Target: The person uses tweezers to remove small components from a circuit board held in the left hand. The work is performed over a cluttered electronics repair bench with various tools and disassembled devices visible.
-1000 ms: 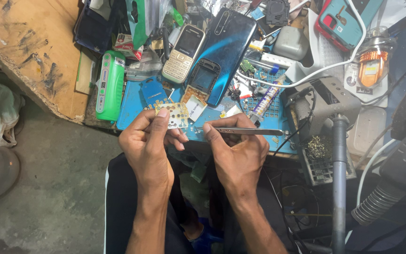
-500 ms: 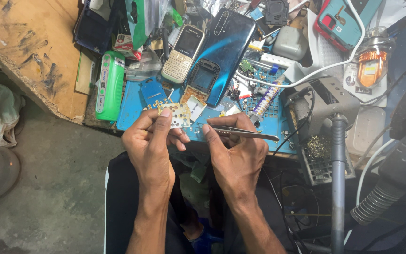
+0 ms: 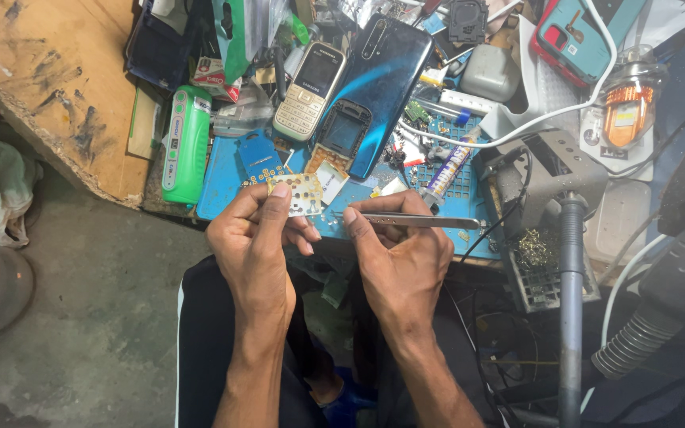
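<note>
**Over the lap, at the desk's near edge: keypad board under the tweezers**

At the front edge of the cluttered desk point(image 3: 65, 87), the left hand point(image 3: 255, 238) pinches a small pale keypad circuit board with gold contact dots point(image 3: 296, 194) between thumb and fingers, its grip closed on the board's lower edge and the face tilted up. The right hand point(image 3: 402, 254) has its grip closed around a pair of slim steel tweezers point(image 3: 414, 219), lying nearly level with the tips pointing left, just short of the board. The step in hand looks like picking at or lifting something off the board's face; the move to follow would call for steadying the board and bringing the fine tips onto one spot without slipping across the contacts.

Behind the hands lies a blue work mat point(image 3: 227, 170). On it sit a champagne-coloured keypad phone point(image 3: 311, 79), an empty dark phone frame point(image 3: 342, 135) and a glossy dark-blue phone back cover point(image 3: 386, 63). A green oblong plastic case point(image 3: 184, 143) with a pale label strip lies at the left, a small red-and-white printed carton point(image 3: 212, 73) above it. A labelled syringe tube point(image 3: 447, 166) lies slantwise to the right.
</note>
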